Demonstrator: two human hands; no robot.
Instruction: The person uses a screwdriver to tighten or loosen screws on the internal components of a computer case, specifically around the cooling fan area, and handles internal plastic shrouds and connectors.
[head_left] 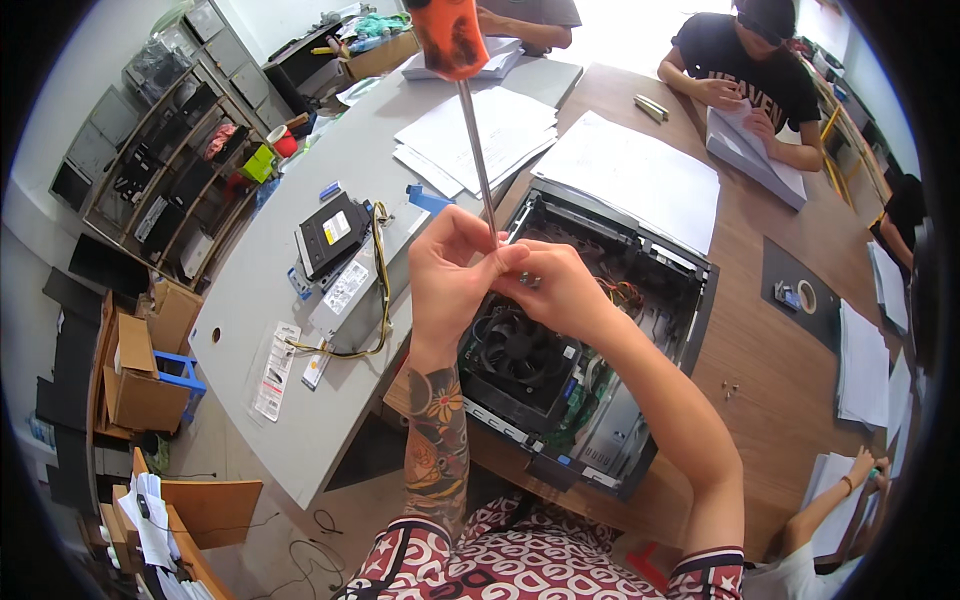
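Note:
My left hand (447, 272) and my right hand (556, 290) meet above an open desktop computer case (690, 300). Both pinch the lower end of a screwdriver's metal shaft (476, 140). Its orange handle (448, 35) points up toward the camera. A small silver screw (530, 281) shows between my right fingers at the tip. Below my hands sits the black cooling fan (517, 350) inside the case.
A power supply (372, 275) with yellow cables and a black drive (330, 232) lie on the grey table to the left. Paper stacks (480, 130) lie behind the case. Loose screws (730, 388) rest on the wooden table. Other people handle papers at the far and right sides.

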